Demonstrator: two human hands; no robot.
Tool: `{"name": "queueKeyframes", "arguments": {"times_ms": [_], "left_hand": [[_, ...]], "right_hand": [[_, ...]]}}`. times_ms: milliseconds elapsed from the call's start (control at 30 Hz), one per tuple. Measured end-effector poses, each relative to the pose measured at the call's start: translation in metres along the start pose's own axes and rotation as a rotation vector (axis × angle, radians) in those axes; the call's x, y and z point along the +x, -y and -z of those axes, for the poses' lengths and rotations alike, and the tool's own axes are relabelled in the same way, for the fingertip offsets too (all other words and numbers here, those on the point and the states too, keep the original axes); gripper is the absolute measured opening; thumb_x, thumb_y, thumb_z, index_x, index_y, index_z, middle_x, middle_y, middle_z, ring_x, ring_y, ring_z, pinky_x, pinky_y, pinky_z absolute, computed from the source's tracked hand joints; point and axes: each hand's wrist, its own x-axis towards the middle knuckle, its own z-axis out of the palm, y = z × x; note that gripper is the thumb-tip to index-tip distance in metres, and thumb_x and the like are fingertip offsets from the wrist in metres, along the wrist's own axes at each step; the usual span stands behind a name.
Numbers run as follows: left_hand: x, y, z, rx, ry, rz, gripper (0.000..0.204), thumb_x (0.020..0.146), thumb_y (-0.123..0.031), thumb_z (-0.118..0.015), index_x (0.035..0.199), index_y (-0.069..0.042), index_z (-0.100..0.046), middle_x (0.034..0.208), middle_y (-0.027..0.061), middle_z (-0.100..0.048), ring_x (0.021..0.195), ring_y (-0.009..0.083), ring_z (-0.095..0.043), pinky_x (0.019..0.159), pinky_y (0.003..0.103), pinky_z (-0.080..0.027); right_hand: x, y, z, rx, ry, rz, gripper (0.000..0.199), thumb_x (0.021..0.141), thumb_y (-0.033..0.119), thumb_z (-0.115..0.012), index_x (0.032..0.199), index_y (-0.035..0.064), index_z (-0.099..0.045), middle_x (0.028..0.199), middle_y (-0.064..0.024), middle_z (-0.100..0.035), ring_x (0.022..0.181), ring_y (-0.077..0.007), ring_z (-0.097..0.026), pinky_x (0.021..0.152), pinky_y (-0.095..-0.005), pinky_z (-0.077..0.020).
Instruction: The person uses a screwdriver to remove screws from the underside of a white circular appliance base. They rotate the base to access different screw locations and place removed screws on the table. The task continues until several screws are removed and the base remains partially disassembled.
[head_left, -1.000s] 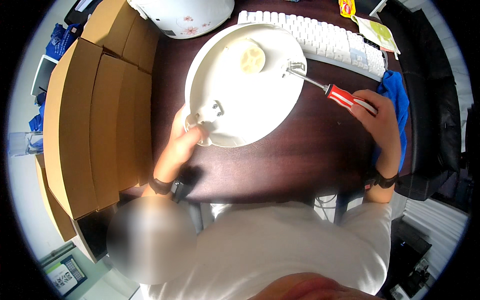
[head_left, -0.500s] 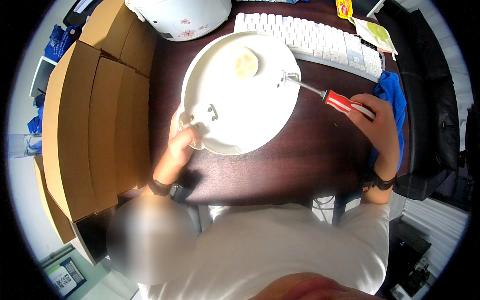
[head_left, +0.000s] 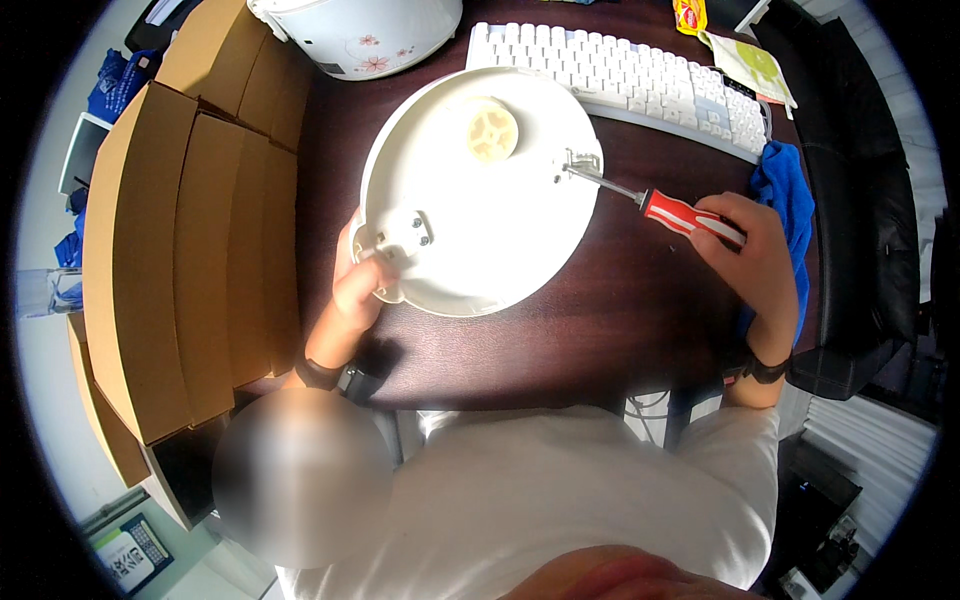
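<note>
A round white plastic lid [head_left: 480, 220], its inner side up, is tilted above the dark table. My left hand [head_left: 362, 280] is closed on the lid's near-left edge, thumb on top beside a bracket with dark screws [head_left: 420, 231]. In my right hand [head_left: 745, 240] is a screwdriver [head_left: 672, 211] with a red and white handle, gripped between thumb and fingers. Its metal shaft points left, and the tip meets a small metal latch piece [head_left: 580, 165] at the lid's right edge. A round cream-coloured cap [head_left: 492, 134] sits near the lid's far side.
Behind the lid lie a white keyboard [head_left: 630, 80] and a white rice-cooker body with a flower print [head_left: 365, 40]. Cardboard boxes [head_left: 215, 270] stand along the left. A blue cloth [head_left: 785, 195] lies by my right wrist, with small packets [head_left: 745, 65] at the far right.
The lid has shifted slightly toward me. My right hand and the screwdriver have moved a little left, the tip staying at the metal latch piece.
</note>
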Motion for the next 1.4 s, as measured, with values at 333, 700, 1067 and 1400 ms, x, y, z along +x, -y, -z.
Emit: {"name": "queueKeyframes", "arguments": {"times_ms": [333, 700, 1067, 1400], "left_hand": [[0.002, 0.001, 0.002, -0.008, -0.002, -0.041, 0.06, 0.053, -0.014, -0.044, 0.11, 0.005, -0.047, 0.092, 0.0093, -0.056, 0.083, 0.0176, -0.053, 0.077, 0.026, -0.044], [-0.005, 0.018, 0.012, -0.102, 0.015, 0.131, 0.071, 0.055, -0.023, -0.056, 0.119, 0.002, -0.042, 0.106, 0.0103, -0.053, 0.096, 0.0202, -0.05, 0.086, 0.031, -0.041], [-0.006, 0.011, 0.003, -0.227, -0.015, 0.227, 0.084, 0.055, -0.034, -0.058, 0.127, 0.001, -0.035, 0.11, 0.0109, -0.05, 0.098, 0.0189, -0.05, 0.084, 0.031, -0.042], [-0.003, 0.007, 0.003, -0.091, 0.032, 0.105, 0.085, 0.055, -0.036, -0.057, 0.127, 0.003, -0.036, 0.113, 0.0119, -0.049, 0.101, 0.0195, -0.049, 0.085, 0.031, -0.042]], "right_hand": [[-0.005, 0.008, 0.001, 0.334, -0.186, -0.253, 0.017, 0.079, 0.009, -0.061, 0.095, 0.0031, -0.059, 0.078, -0.0013, -0.058, 0.058, -0.0057, -0.049, 0.049, -0.0182, -0.0374], [0.004, -0.014, -0.015, 0.166, -0.406, 0.099, 0.025, 0.08, 0.01, -0.062, 0.102, 0.0044, -0.052, 0.087, -0.0046, -0.052, 0.079, -0.0107, -0.05, 0.069, -0.0222, -0.0409], [0.007, -0.021, -0.021, 0.193, -0.373, 0.219, 0.02, 0.082, 0.017, -0.059, 0.094, 0.0026, -0.052, 0.085, -0.0046, -0.052, 0.074, -0.0106, -0.05, 0.067, -0.022, -0.0395], [0.003, -0.012, -0.009, 0.178, -0.28, -0.087, 0.011, 0.085, 0.012, -0.055, 0.088, 0.0011, -0.056, 0.077, -0.0061, -0.057, 0.067, -0.0085, -0.053, 0.058, -0.0203, -0.0396]]}}
